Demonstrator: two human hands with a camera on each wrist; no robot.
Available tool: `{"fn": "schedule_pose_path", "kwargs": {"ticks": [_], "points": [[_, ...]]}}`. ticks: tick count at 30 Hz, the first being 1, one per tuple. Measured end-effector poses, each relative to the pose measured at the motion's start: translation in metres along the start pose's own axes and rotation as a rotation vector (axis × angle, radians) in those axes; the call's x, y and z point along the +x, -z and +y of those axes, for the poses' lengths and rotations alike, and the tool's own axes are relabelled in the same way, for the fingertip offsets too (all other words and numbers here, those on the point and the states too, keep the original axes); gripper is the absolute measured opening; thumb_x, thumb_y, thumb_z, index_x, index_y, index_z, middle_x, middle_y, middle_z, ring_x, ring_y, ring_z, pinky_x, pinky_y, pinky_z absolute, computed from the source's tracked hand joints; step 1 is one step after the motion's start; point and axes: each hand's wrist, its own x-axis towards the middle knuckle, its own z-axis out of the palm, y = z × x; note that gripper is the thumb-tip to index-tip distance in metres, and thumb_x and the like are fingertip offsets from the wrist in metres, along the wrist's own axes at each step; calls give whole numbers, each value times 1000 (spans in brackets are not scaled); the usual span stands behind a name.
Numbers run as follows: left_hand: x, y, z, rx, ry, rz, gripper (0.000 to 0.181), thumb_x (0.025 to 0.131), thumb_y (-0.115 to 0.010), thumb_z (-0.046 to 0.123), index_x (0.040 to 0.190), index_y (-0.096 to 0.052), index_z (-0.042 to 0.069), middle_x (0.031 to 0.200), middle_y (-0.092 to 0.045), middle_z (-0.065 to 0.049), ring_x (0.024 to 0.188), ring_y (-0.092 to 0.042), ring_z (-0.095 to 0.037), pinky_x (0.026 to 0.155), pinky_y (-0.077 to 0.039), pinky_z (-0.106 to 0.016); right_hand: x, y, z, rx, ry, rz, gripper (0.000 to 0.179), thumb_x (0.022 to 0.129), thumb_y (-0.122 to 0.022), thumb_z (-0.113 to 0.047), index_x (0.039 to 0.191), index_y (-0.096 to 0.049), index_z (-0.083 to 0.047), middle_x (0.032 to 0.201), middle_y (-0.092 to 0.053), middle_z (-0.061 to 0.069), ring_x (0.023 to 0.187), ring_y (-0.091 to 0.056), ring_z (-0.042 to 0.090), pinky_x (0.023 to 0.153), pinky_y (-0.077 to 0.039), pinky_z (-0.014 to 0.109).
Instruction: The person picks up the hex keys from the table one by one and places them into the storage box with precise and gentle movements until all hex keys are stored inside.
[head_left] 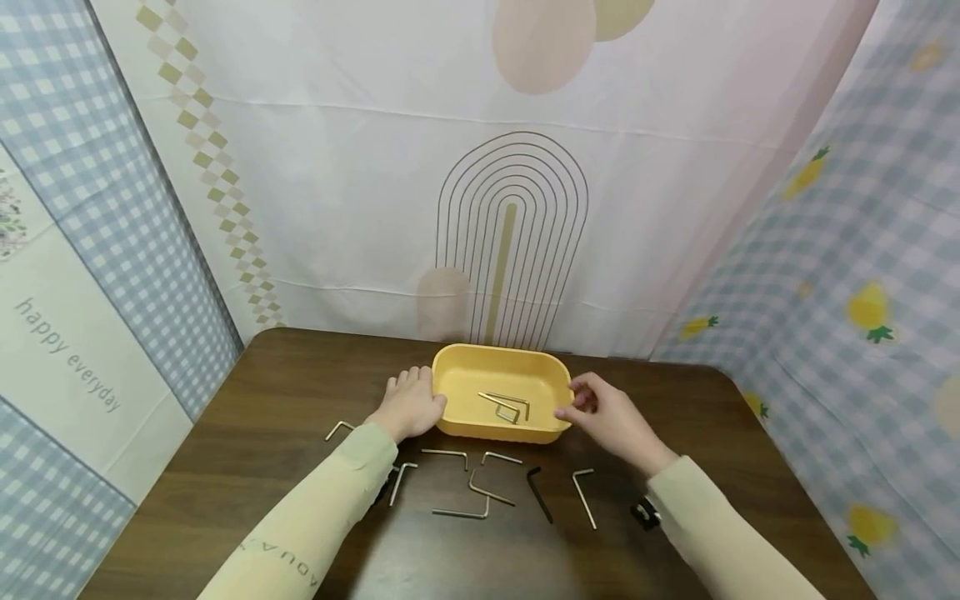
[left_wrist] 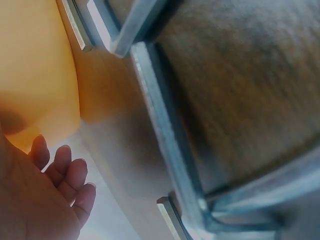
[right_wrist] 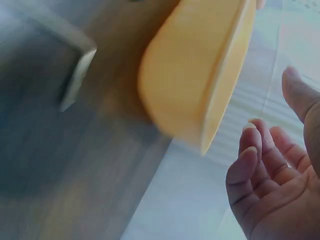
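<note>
A yellow plastic bin [head_left: 498,432] stands near the table's back edge, with a few metal hex keys [head_left: 517,408] lying inside. My left hand [head_left: 408,406] is against the bin's left end, thumb at the rim and fingers extended along the outside; in the left wrist view its fingers [left_wrist: 72,175] look loosely bent. At the bin's right end, my right hand [head_left: 611,421] has thumb and fingers parted around nothing. The right wrist view shows that hand's fingers [right_wrist: 245,170] beside the bin wall [right_wrist: 185,75], with a gap between. Both palms hold nothing visible.
Several L-shaped hex keys lie scattered in front of the bin, including a silver one [head_left: 585,500], a black one [head_left: 539,496] and another silver one [head_left: 460,514]. One more [head_left: 339,428] lies left of my left hand. A patterned cloth [head_left: 352,208] hangs behind the brown table [head_left: 285,375].
</note>
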Motion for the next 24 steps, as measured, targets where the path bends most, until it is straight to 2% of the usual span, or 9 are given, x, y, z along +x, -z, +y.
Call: {"fn": "schedule_pose_path", "kwargs": {"ticks": [4,9,13,16,20,24], "points": [[1,0,1,-7,-3,-2,36,94,-46,33,112,-47,2,99,-45,-10,92,-41,-28,83,-30,-45,-26,12,22,-18,27,-46,47,78,-80,-36,113,-60,-14,98,-61,1,80,-55,15,68,-46,32],[2,-2,0,-11,-3,-6,36,94,-45,32,114,-47,1,101,-46,-11,93,-41,-29,83,-29,-45,-47,12,41,-29,20,-181,52,77,-80,-39,119,-60,-16,108,-61,3,89,-56,19,75,-47,35],[1,-1,-1,-12,1,-4,38,94,-46,32,116,-48,0,102,-47,-12,94,-42,-29,83,-30,-46,-55,4,50,-46,16,-280,58,76,-80,-40,123,-58,-13,116,-59,4,94,-57,20,78,-47,39],[0,0,0,-7,6,2,38,94,-47,33,116,-48,1,102,-47,-11,95,-43,-29,84,-31,-45,-57,-4,54,-75,71,-327,58,74,-81,-41,121,-59,-13,114,-58,2,94,-57,19,79,-48,39],[0,0,1,2,13,5,39,94,-46,33,116,-48,2,103,-48,-11,95,-43,-28,84,-31,-45,-58,-12,57,-116,177,-343,57,72,-81,-45,115,-61,-14,106,-57,-1,93,-57,18,79,-48,37],[-1,0,2,11,16,6,39,94,-46,33,116,-48,2,103,-48,-11,95,-43,-28,84,-31,-45,-59,-17,59,-135,214,-341,56,71,-81,-47,112,-61,-15,99,-54,-3,90,-54,16,77,-46,36]]}}
